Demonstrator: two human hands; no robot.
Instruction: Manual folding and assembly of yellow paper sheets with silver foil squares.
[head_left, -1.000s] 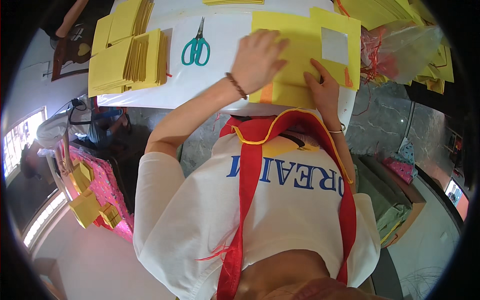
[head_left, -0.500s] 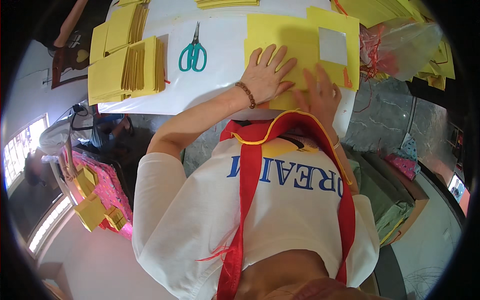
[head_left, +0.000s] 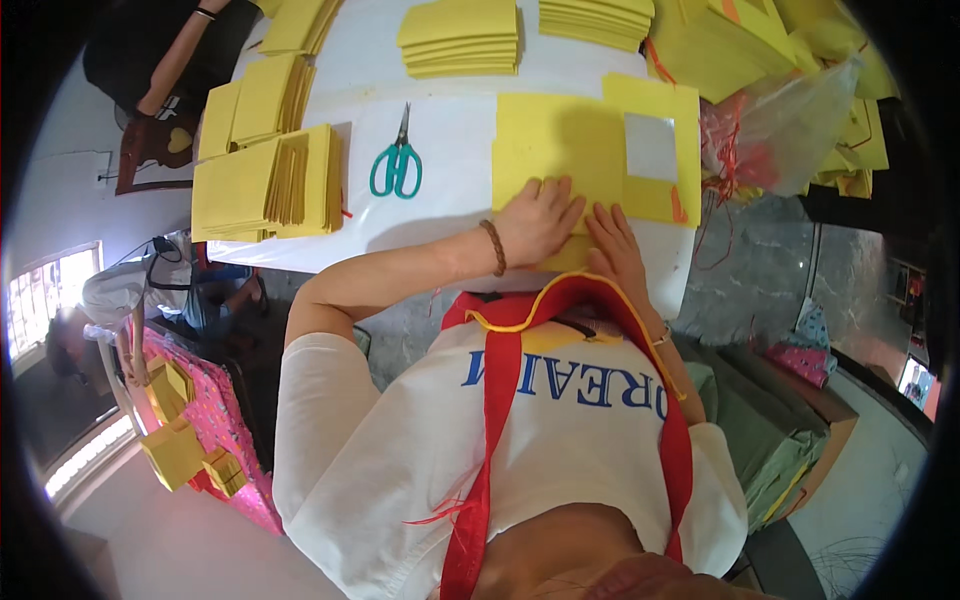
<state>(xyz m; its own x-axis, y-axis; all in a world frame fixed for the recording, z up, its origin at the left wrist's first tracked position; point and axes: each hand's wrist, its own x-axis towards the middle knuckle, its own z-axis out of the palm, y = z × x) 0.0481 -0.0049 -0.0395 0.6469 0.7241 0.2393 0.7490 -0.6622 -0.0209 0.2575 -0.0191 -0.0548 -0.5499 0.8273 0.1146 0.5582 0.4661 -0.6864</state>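
A flat yellow paper sheet (head_left: 555, 135), joined to a part with a pale rectangular window (head_left: 651, 146), lies near the table's front edge. My left hand (head_left: 540, 222) rests palm down on its near part, fingers slightly bent and close together. Beside it, my right hand (head_left: 617, 250) lies with fingers stretched out along the lower edge of the paper. A strip of yellow paper shows between and below the hands; its fold is partly hidden by them. Neither hand visibly grips anything. To the left lie scissors (head_left: 397, 168) with teal handles, blades pointing away from me.
Stacks of folded yellow paper stand on the white table (head_left: 360, 75): one at the near left (head_left: 270, 188), another at the back (head_left: 458, 38). A clear plastic bag (head_left: 785, 120) with red ties sits at the right. Another person's arm (head_left: 180, 65) shows at the far left.
My left hand has drawn back from the middle of the paper to its near edge, its spread fingers coming closer together. My right hand has moved down and settled. The whole view has shifted.
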